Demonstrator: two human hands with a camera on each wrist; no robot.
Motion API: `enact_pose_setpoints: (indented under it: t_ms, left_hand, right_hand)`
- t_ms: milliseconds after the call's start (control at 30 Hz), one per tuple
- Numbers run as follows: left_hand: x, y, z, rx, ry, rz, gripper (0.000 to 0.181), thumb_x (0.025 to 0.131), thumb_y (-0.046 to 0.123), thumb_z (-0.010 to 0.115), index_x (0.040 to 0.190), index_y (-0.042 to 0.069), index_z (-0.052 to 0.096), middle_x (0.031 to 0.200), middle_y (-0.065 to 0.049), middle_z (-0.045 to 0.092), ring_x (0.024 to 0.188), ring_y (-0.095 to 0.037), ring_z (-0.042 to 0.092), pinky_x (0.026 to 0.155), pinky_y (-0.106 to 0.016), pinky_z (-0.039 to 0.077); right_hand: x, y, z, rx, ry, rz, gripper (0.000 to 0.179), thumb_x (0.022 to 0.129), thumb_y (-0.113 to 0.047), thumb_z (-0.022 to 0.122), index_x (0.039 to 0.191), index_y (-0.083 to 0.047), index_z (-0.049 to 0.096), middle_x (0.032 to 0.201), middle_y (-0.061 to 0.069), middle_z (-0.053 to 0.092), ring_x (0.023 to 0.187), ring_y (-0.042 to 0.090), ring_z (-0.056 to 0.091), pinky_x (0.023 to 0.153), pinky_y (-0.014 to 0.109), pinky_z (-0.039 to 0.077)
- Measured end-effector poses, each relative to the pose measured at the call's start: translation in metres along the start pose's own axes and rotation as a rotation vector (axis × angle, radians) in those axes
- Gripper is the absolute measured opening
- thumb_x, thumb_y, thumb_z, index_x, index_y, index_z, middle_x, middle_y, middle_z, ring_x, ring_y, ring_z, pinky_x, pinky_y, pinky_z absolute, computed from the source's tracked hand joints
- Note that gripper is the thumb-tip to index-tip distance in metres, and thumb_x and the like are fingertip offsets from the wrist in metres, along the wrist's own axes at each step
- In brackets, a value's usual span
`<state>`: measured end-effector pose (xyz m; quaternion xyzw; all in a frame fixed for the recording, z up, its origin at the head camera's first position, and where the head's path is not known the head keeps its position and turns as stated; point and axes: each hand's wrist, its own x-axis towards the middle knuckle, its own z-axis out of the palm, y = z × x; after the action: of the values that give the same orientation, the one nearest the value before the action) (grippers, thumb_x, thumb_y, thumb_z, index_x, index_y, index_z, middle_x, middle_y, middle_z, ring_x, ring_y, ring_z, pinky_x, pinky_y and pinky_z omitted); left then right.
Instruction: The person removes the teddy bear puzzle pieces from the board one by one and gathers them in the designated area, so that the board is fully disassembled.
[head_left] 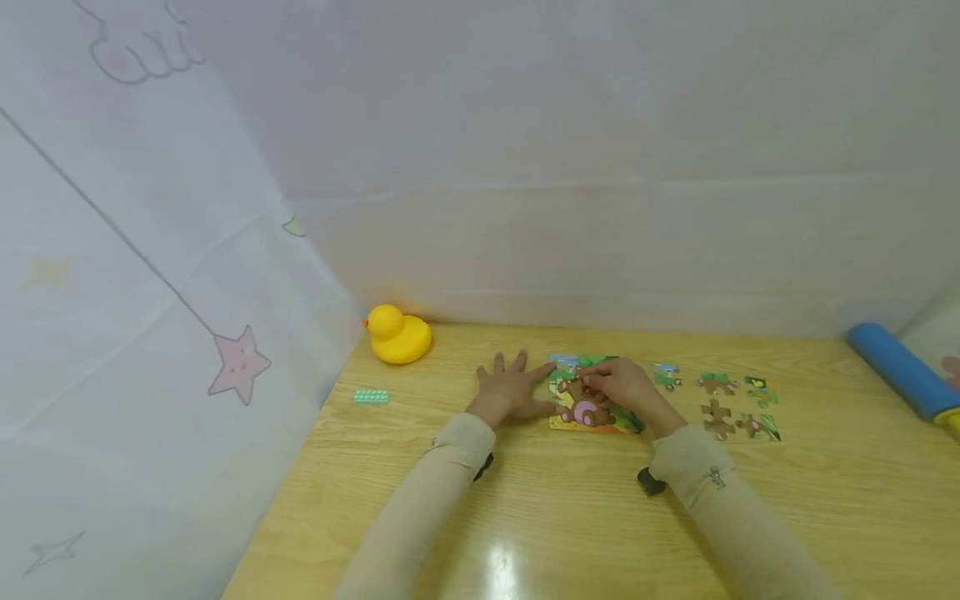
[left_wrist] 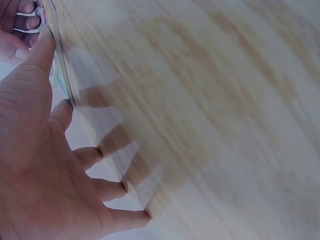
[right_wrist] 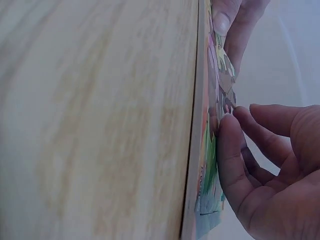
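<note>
A jigsaw puzzle (head_left: 585, 412) with a brown bear picture lies in its flat tray on the wooden table. My left hand (head_left: 508, 393) is spread at its left side, thumb and forefinger on the puzzle's edge, the other fingertips on the table. Over the puzzle's upper middle, my right hand (head_left: 628, 386) pinches a puzzle piece (right_wrist: 228, 101) between thumb and forefinger; the fingers hide most of it. In the right wrist view the piece looks tilted against the picture. Loose puzzle pieces (head_left: 717, 383) lie to the right of the tray.
A yellow rubber duck (head_left: 402, 337) sits at the table's back left corner, with a mint-green studded toy brick (head_left: 371, 397) in front of it. On the far right lies a blue cylinder (head_left: 903, 371) with a yellow end. A pale cloth (head_left: 525, 250) hangs behind the table.
</note>
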<state>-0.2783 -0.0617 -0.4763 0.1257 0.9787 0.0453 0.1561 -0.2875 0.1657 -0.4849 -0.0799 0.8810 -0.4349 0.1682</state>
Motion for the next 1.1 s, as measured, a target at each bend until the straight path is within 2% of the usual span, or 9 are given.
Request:
enact_pose_setpoints:
  t_ms: [233, 400, 633, 767, 933, 1100]
  left_hand:
    - [-0.002, -0.002, 0.0, 0.002, -0.004, 0.006, 0.089, 0.083, 0.086, 0.049, 0.159, 0.05, 0.02, 0.172, -0.007, 0.011, 0.155, -0.05, 0.008, 0.117, -0.076, 0.015]
    - [-0.001, -0.003, 0.0, 0.007, 0.005, 0.01, 0.088, 0.083, 0.085, 0.049, 0.158, 0.051, 0.02, 0.172, -0.007, 0.012, 0.155, -0.05, 0.009, 0.117, -0.076, 0.014]
    - [0.001, -0.003, 0.001, -0.012, -0.006, 0.005, 0.088, 0.082, 0.086, 0.051, 0.158, 0.053, 0.019, 0.172, -0.006, 0.011, 0.156, -0.049, 0.008, 0.118, -0.075, 0.013]
    - [0.001, -0.002, 0.002, -0.009, -0.008, 0.003, 0.089, 0.082, 0.088, 0.048, 0.158, 0.053, 0.018, 0.172, -0.006, 0.011, 0.156, -0.049, 0.008, 0.118, -0.075, 0.013]
    - [-0.001, 0.0, -0.001, 0.003, -0.006, 0.013, 0.088, 0.083, 0.087, 0.048, 0.158, 0.051, 0.019, 0.173, -0.007, 0.01, 0.156, -0.049, 0.007, 0.118, -0.075, 0.013]
    - [-0.003, 0.0, -0.003, -0.002, 0.002, 0.02, 0.087, 0.085, 0.083, 0.05, 0.159, 0.05, 0.019, 0.172, -0.008, 0.01, 0.155, -0.051, 0.008, 0.118, -0.076, 0.013]
  right_hand:
    - [-0.001, -0.001, 0.002, 0.104, 0.04, 0.04, 0.031, 0.104, -0.023, 0.059, 0.127, -0.006, 0.07, 0.111, 0.015, 0.074, 0.087, 0.019, 0.072, 0.073, 0.032, 0.062]
    - [-0.001, -0.002, 0.004, 0.171, 0.039, 0.02, 0.029, 0.103, -0.021, 0.06, 0.124, -0.003, 0.068, 0.12, 0.019, 0.07, 0.094, 0.022, 0.072, 0.078, 0.034, 0.062]
    - [0.001, -0.002, 0.009, 0.183, 0.026, 0.011, 0.029, 0.101, -0.019, 0.062, 0.121, 0.001, 0.063, 0.115, 0.02, 0.073, 0.082, 0.019, 0.072, 0.072, 0.032, 0.062]
    - [0.003, 0.0, 0.009, 0.192, 0.027, 0.018, 0.03, 0.101, -0.019, 0.06, 0.124, 0.001, 0.062, 0.112, 0.02, 0.073, 0.082, 0.02, 0.072, 0.072, 0.032, 0.062]
    - [0.002, 0.002, 0.0, 0.268, 0.053, 0.042, 0.033, 0.101, -0.018, 0.058, 0.128, 0.002, 0.06, 0.111, 0.02, 0.071, 0.085, 0.019, 0.072, 0.075, 0.031, 0.063]
    - [-0.004, 0.012, -0.018, 0.35, 0.073, 0.053, 0.044, 0.102, -0.019, 0.059, 0.138, 0.005, 0.053, 0.124, 0.024, 0.065, 0.088, 0.014, 0.073, 0.081, 0.032, 0.062]
